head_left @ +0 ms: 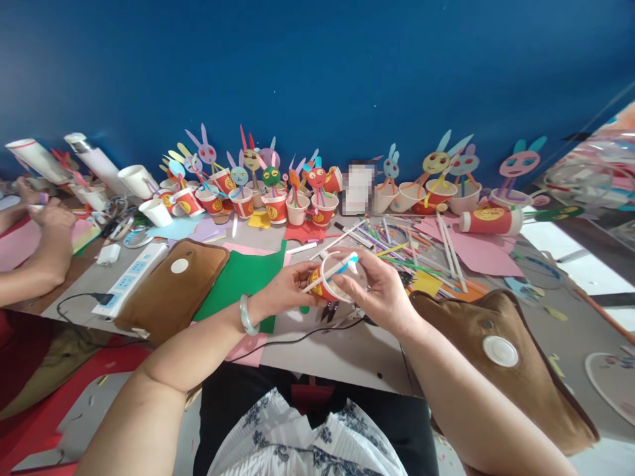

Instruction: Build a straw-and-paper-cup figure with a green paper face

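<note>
A red-and-white paper cup (316,285) is between my two hands above the table's near edge, its open mouth tilted up at me. From the left, my left hand (284,289) grips the cup's red side, fingers closed. My right hand (381,285) wraps around the rim and far side, its thumb near the cup's mouth. Across the opening lies a thin white stick (330,272) with a blue-and-white tip (351,259). Whether the stick is fixed to the cup, I cannot tell. Under my hands, dark-handled scissors (329,311) are partly hidden.
Several paper cups with rabbit-faced figures (275,203) line the blue wall. Coloured pipe cleaners and sticks (391,235) lie beyond my right hand. Brown cushions (173,284) flank me, green paper (248,277) and a power strip (129,281) at left. Another person's hands (49,228) are far left.
</note>
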Available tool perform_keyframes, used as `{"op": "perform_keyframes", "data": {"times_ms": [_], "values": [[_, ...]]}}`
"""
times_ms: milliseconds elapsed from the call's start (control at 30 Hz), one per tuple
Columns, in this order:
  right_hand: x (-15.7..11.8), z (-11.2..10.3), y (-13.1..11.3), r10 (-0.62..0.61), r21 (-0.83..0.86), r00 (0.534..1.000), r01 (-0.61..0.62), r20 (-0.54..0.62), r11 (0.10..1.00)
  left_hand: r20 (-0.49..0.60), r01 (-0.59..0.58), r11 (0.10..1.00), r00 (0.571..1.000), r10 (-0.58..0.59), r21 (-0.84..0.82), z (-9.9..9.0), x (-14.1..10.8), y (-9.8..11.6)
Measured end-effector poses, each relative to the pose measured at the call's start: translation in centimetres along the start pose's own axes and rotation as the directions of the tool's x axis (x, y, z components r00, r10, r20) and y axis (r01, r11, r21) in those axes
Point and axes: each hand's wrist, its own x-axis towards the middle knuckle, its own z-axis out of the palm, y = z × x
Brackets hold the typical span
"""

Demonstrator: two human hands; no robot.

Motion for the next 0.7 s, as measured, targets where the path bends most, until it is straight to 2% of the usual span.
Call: {"op": "perform_keyframes", "data": {"times_ms": [133, 267, 467, 700], "values": [[0.1, 0.1, 1.1, 0.046, 0.117, 0.994, -0.034, -0.103, 0.993, -0.037, -0.012, 0.997, 0.999, 0.01, -0.078, -0.4, 0.1, 0.7], [0.4, 0.2, 1.7, 0.022, -0.038, 0.994, -0.026, -0.111, 0.999, -0.07, 0.031, 0.977, 0.996, -0.047, -0.21, -0.8, 0.3, 0.9], [0.7, 0.6, 2.3, -0.16, -0.3, 0.97, 0.1, -0.184, 0.949, -0.005, 0.153, 0.94, 0.987, -0.163, -0.306, -0.5, 0.1, 0.7], [0.5, 0.6, 2.5, -0.262, -0.428, 0.956, 0.184, -0.13, 0.885, 0.017, 0.162, 0.917, 0.986, -0.168, -0.363, -0.2, 0.3, 0.1]]}}
